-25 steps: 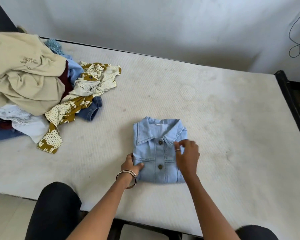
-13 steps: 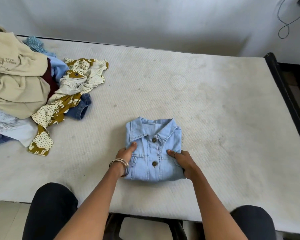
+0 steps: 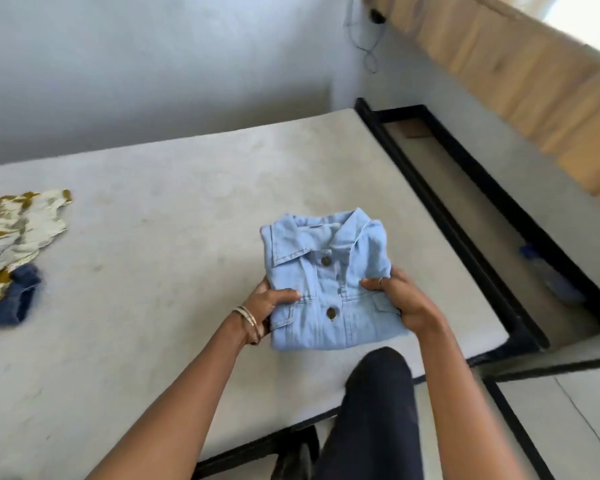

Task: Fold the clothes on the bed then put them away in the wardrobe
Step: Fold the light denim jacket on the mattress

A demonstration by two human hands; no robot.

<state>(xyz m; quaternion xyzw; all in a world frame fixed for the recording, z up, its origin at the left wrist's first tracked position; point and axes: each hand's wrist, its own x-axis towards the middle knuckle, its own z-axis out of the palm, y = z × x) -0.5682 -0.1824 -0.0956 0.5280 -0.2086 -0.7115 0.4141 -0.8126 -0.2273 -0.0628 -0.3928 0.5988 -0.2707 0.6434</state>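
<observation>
A folded light-blue denim shirt (image 3: 329,282) with brown buttons is lifted just above the white mattress (image 3: 153,237). My left hand (image 3: 269,303) grips its left edge, thumb on top and fingers underneath. My right hand (image 3: 399,299) grips the right edge the same way. At the far left lie a mustard-and-white patterned garment (image 3: 18,226) and a dark-blue denim piece (image 3: 14,299), the edge of the unfolded pile.
The black bed frame (image 3: 440,209) runs along the mattress's right side, with floor and a plastic bottle (image 3: 551,275) beyond it. A tan curtain (image 3: 534,81) hangs at the upper right. A cable (image 3: 368,46) dangles on the wall. My dark trouser leg (image 3: 374,410) is below.
Both hands went from pressing the folded shirt flat to gripping its sides and lifting it. The view swung right, pushing the clothes pile almost out of frame.
</observation>
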